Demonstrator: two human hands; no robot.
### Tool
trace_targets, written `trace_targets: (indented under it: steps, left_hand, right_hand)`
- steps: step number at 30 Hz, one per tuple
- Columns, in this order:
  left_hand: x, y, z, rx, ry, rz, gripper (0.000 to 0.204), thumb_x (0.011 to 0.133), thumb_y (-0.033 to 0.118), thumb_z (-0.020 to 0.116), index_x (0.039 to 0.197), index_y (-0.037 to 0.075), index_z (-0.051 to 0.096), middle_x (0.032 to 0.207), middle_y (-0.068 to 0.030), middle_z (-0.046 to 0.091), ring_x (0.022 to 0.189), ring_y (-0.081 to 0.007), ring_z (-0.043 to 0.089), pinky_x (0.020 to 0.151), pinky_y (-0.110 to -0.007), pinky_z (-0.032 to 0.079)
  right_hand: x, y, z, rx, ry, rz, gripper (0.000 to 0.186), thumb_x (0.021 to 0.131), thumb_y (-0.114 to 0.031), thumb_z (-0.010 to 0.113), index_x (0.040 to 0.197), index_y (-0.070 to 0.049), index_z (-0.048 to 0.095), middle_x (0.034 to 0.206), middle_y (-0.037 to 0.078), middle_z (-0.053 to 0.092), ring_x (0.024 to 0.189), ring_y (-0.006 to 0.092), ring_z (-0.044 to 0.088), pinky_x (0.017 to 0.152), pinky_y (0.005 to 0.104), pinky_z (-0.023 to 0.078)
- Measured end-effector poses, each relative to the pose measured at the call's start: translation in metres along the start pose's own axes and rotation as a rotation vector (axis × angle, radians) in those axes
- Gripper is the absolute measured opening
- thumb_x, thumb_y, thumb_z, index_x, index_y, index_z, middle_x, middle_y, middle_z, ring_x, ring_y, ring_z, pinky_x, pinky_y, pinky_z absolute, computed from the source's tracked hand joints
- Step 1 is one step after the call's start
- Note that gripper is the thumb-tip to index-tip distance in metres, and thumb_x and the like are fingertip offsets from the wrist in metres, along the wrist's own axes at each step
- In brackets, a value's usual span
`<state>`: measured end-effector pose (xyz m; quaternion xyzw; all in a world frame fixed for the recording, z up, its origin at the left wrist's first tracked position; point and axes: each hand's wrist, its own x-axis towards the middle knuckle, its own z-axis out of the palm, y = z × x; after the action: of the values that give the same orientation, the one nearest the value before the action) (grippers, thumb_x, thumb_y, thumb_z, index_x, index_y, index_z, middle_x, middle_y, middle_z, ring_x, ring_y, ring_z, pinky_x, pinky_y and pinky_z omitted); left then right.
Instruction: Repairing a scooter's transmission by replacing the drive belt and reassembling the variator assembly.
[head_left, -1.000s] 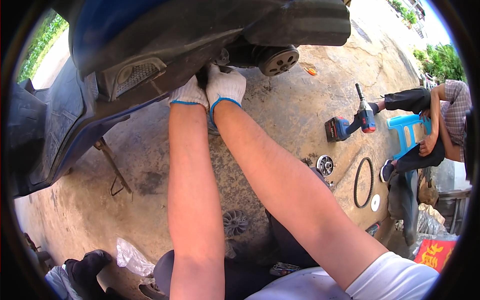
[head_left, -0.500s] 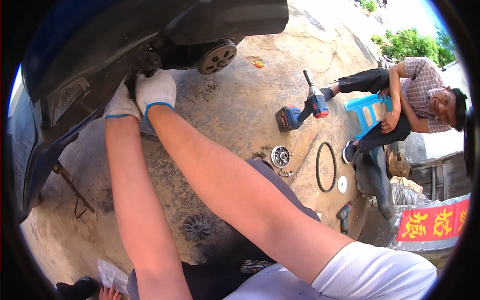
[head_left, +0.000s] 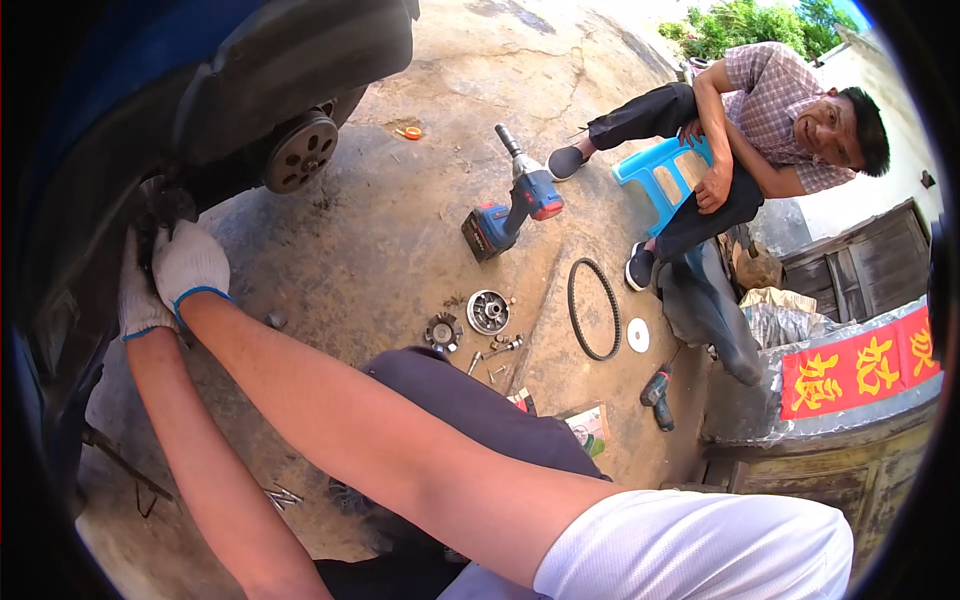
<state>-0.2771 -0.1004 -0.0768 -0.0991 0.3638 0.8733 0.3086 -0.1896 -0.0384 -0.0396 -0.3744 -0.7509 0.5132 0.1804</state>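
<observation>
Scooter at the ground's left edge, two gloved hands at its side

The scooter fills the left edge of the concrete ground. The left hand and right hand are close together at its dark lower side, left of the round plate with oval holes. Both are gloved in white. Their fingertips are hidden, so I cannot tell whether either grips a part or is spread around it.

The likeliest trouble, in my judgement, is a pinched finger or a slip, since the knit dulls touch and the dark recess hides the contact. A sharp edge could also snag the fabric. Loose hardware near the silver disc could be scattered if the person's bent knee swung outward. The black belt, lying toward the ground's right edge, might pick up grit.

As for writing, the red banner, beyond the ground's right edge, bears large yellow characters, turned sideways and running out of view. The blue impact wrench has pale marks on its battery, too small to read. A card-like sheet beside the thigh is partly hidden, its print unclear.
</observation>
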Motion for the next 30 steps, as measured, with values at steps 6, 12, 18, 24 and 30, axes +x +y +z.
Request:
trace_targets:
  steps: [6, 12, 18, 24, 30]
  left_hand:
    - [-0.021, 0.023, -0.008, 0.029, 0.043, 0.069, 0.042, 0.108, 0.038, 0.059, 0.139, 0.01, 0.065, 0.136, -0.0076, 0.068, 0.123, -0.0263, 0.063, 0.105, -0.041, 0.052]
    - [-0.015, 0.019, -0.013, 0.079, 0.016, 0.046, 0.041, 0.106, 0.039, 0.064, 0.136, 0.01, 0.066, 0.132, -0.0085, 0.07, 0.117, -0.0257, 0.067, 0.1, -0.041, 0.057]
    - [0.005, 0.026, -0.037, 0.092, 0.018, 0.135, 0.041, 0.104, 0.038, 0.068, 0.135, 0.011, 0.067, 0.132, -0.0071, 0.071, 0.117, -0.0233, 0.068, 0.1, -0.039, 0.057]
    - [0.019, 0.037, -0.048, 0.083, -0.021, 0.054, 0.045, 0.103, 0.04, 0.068, 0.138, 0.012, 0.066, 0.134, -0.0063, 0.07, 0.12, -0.0227, 0.066, 0.103, -0.039, 0.055]
    - [0.014, 0.033, -0.039, 0.132, 0.023, 0.004, 0.052, 0.103, 0.045, 0.067, 0.141, 0.01, 0.062, 0.136, -0.0082, 0.068, 0.121, -0.0265, 0.066, 0.103, -0.041, 0.055]
  right_hand:
    - [-0.017, -0.016, 0.01, 0.053, -0.064, 0.012, 0.048, 0.106, -0.04, 0.045, 0.111, 0.001, 0.071, 0.109, 0.031, 0.071, 0.106, 0.0489, 0.068, 0.094, 0.056, 0.053]
    - [-0.014, -0.013, 0.001, 0.076, -0.057, 0.008, 0.039, 0.104, -0.033, 0.049, 0.111, -0.001, 0.07, 0.109, 0.029, 0.072, 0.106, 0.0469, 0.069, 0.093, 0.0557, 0.055]
    - [-0.017, -0.016, 0.003, 0.093, -0.098, 0.046, 0.039, 0.102, -0.031, 0.051, 0.111, 0.0, 0.072, 0.11, 0.03, 0.072, 0.107, 0.047, 0.068, 0.096, 0.055, 0.054]
    - [-0.011, -0.012, 0.009, 0.08, -0.087, 0.053, 0.038, 0.105, -0.033, 0.049, 0.11, -0.002, 0.07, 0.11, 0.027, 0.073, 0.105, 0.0453, 0.069, 0.093, 0.0545, 0.055]
    - [-0.009, -0.012, 0.004, 0.126, -0.098, 0.062, 0.035, 0.102, -0.029, 0.054, 0.113, -0.001, 0.07, 0.113, 0.028, 0.072, 0.109, 0.0458, 0.068, 0.096, 0.0547, 0.054]
